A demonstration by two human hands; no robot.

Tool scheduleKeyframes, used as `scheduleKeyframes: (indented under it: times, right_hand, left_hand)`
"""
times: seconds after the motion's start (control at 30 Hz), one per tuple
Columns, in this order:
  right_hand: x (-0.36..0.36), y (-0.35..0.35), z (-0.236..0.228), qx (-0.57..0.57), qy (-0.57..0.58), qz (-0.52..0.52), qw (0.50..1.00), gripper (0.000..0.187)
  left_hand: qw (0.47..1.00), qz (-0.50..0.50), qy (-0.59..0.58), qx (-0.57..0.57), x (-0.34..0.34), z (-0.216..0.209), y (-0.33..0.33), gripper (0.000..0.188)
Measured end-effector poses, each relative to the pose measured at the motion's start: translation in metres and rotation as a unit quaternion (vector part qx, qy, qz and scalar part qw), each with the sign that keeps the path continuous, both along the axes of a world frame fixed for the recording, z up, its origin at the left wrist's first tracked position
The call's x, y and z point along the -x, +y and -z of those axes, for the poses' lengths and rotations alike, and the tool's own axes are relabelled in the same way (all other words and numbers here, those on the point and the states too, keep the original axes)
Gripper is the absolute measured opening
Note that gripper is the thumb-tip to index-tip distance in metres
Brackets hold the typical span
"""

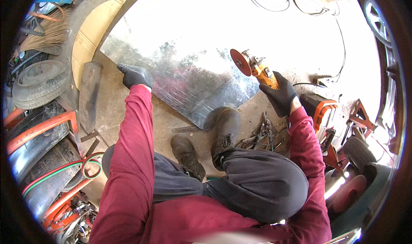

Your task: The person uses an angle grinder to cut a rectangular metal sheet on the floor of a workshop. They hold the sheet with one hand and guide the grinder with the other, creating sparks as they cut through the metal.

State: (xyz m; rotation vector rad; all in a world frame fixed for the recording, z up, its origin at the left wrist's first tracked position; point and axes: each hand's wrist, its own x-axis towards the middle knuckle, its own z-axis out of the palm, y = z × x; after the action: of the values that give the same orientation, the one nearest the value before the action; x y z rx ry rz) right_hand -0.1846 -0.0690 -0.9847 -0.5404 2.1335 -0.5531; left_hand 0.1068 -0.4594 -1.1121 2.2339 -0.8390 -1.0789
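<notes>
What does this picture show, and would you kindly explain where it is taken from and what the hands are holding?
There is no machine arm here, just a person's gloved left hand and right hand. The one picture comes from a wide fisheye camera worn on the head, looking down, so straight edges bend near its rim. The right hand grips a yellow angle grinder with a reddish disc. The left hand is at the edge of a shiny metal sheet lying on the floor; I cannot tell how firmly it touches. Some hand tools lie to the right.
</notes>
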Motion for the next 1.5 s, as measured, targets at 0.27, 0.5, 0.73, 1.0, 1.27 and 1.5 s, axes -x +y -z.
scheduleKeyframes:
  times: [0.27, 0.5, 0.73, 1.0, 1.27, 1.5]
  right_hand:
    - [0.011, -0.035, 0.03, 0.006, -0.025, -0.068, 0.997, 0.065]
    - [0.012, -0.031, 0.028, -0.015, -0.031, -0.079, 0.996, 0.061]
    - [0.001, -0.042, 0.043, 0.031, -0.043, -0.1, 0.994, 0.069]
    - [0.005, -0.036, 0.034, -0.004, -0.028, -0.093, 0.995, 0.068]
    - [0.007, -0.046, 0.05, -0.005, 0.004, -0.133, 0.991, 0.07]
    - [0.009, -0.056, 0.042, -0.017, -0.016, -0.117, 0.993, 0.074]
  left_hand:
    - [0.999, 0.006, -0.041, 0.008, -0.015, -0.024, -0.003, 0.079]
    - [0.998, 0.04, -0.053, -0.009, -0.004, -0.028, 0.008, 0.071]
    - [0.982, 0.125, 0.052, 0.131, -0.173, 0.131, -0.083, 0.073]
    - [0.944, 0.246, -0.125, 0.181, -0.111, 0.123, -0.039, 0.039]
    - [0.263, 0.54, -0.799, -0.029, -0.121, 0.113, -0.045, 0.045]
    - [0.205, 0.558, -0.796, -0.112, -0.049, 0.025, -0.012, 0.05]
